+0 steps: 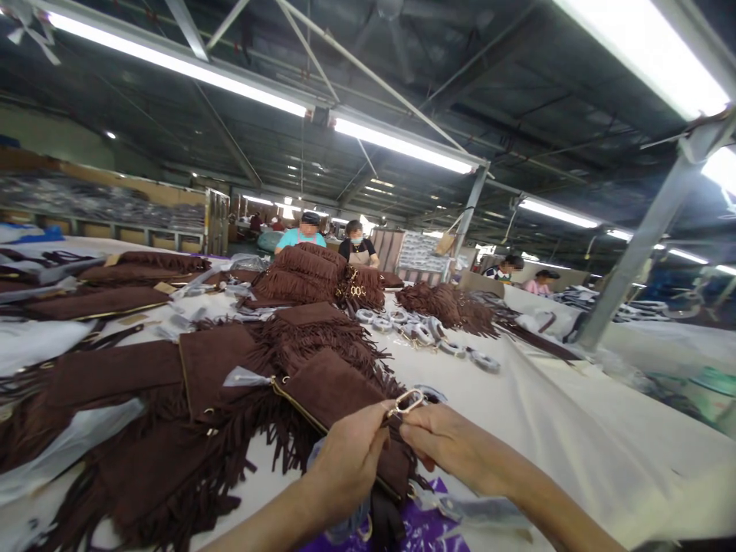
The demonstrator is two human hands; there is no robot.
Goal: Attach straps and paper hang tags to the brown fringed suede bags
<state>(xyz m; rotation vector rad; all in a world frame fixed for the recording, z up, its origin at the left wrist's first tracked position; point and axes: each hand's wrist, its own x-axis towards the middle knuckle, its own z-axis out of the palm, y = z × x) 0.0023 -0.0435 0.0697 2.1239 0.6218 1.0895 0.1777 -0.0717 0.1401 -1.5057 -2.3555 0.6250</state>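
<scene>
Both hands meet over a brown fringed bag (327, 387) in the lower middle of the head view. My left hand (353, 448) is closed, pinching the base of a gold metal clasp (409, 401) where a dark strap end shows. From the other side my right hand (451, 445) is closed on the same clasp, thumb and fingers pressed together. The clasp's oval loop points up between the two hands. Below them a dark strap (386, 520) hangs over the bag's near edge.
More brown fringed bags (138, 376) lie to the left, and a tall pile (299, 276) stands behind. Wrapped strap rolls (451, 347) dot the pale table (552, 406). Purple plastic (431, 529) is at the near edge. Two people stand across the table; others are at right.
</scene>
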